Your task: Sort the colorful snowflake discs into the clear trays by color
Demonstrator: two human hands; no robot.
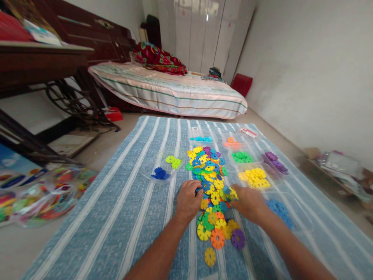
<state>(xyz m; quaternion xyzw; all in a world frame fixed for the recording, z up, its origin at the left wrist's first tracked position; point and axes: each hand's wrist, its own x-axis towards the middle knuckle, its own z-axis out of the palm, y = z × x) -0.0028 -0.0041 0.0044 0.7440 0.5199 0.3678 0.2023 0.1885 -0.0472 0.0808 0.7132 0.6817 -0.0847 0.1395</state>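
A heap of colourful plastic snowflake discs (pixel 210 182) lies in the middle of a blue striped mat (pixel 122 210). My left hand (pixel 188 201) rests at the heap's left edge, fingers curled in a pinch on a blue disc (pixel 199 190). My right hand (pixel 250 202) is at the heap's right edge, fingers curled down among the discs; what it grips is hidden. Larger loose discs, orange (pixel 217 238), purple (pixel 238 238) and yellow (pixel 210 256), lie between my forearms.
Clear trays hold sorted discs: blue and lime (pixel 164 168), green (pixel 241 157), yellow (pixel 255 177), purple (pixel 275 161), orange (pixel 232 142), blue (pixel 279 212). Bags of toys (pixel 43 194) lie left of the mat. A bed (pixel 169 91) stands behind, a dark table (pixel 43 62) at left.
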